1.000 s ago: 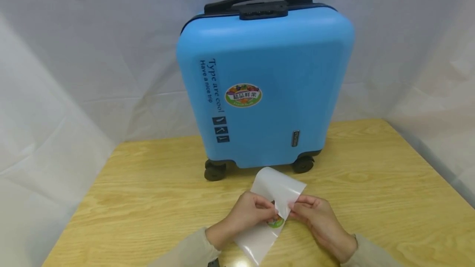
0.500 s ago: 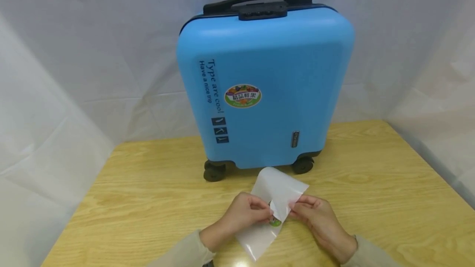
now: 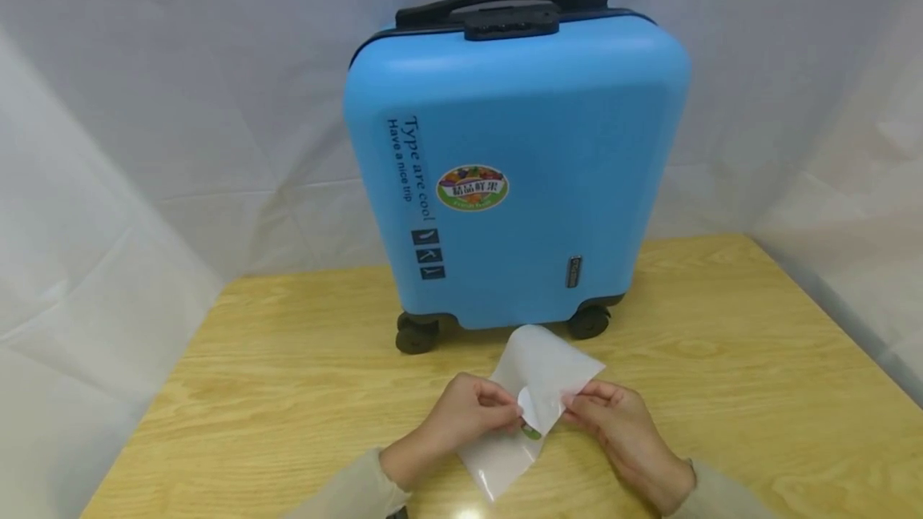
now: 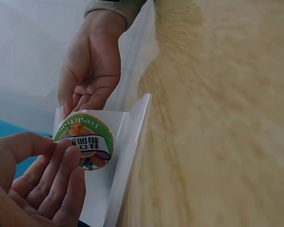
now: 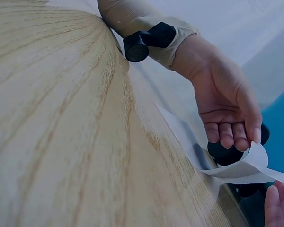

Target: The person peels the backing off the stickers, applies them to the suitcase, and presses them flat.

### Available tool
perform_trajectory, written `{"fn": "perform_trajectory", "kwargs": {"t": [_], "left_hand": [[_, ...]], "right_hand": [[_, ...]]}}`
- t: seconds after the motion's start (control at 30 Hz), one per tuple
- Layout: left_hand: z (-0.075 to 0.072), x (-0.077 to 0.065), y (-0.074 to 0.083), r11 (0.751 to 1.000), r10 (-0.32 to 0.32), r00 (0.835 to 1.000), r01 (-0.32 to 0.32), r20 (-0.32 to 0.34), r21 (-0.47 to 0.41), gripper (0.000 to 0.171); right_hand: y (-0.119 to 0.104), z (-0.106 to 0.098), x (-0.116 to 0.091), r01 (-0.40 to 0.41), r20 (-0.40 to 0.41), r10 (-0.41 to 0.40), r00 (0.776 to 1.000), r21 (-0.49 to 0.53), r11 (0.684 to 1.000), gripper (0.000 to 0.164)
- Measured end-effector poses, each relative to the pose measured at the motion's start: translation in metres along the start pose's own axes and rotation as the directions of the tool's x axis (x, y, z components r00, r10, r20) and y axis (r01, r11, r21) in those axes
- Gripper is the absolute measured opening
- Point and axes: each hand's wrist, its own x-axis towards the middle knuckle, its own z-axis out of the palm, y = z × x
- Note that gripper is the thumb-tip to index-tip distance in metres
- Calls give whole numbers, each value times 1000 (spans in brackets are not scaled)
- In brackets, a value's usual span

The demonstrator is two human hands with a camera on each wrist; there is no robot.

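My left hand [image 3: 465, 415] pinches the edge of an oval fruit sticker [image 4: 102, 142], which is partly lifted from its glossy white backing sheet [image 3: 551, 363]. The sticker's white back [image 3: 530, 408] shows in the head view; its green border and printed fruit show in the left wrist view. My right hand [image 3: 623, 427] holds the sheet's right edge between thumb and fingers, and the sheet is bent over at its far end. In the right wrist view, the lifted sticker [image 5: 259, 156] curls up at the left hand's fingertips [image 5: 256, 135].
A blue suitcase [image 3: 548, 150] stands upright on black wheels [image 3: 417, 335] at the back of the wooden table [image 3: 288, 391]. A matching oval fruit sticker [image 3: 472, 187] is on its front, beside printed lettering. White cloth [image 3: 180, 102] hangs behind.
My left hand has drawn slightly left, and more of the sticker's white back shows as it peels off the sheet. My right hand keeps its hold with little movement.
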Motion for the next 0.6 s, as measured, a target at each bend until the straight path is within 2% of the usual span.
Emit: {"fn": "perform_trajectory", "kwargs": {"t": [0.27,0.6], "left_hand": [[-4,-1,2,999,15,1000,-14,-20,46,16],[-9,-2,0,999,8,999,-6,-38,35,16]], "right_hand": [[0,0,-1,12,13,-12,1000,10,1000,15],[1,1,-1,19,-14,-19,1000,14,1000,15]]}}
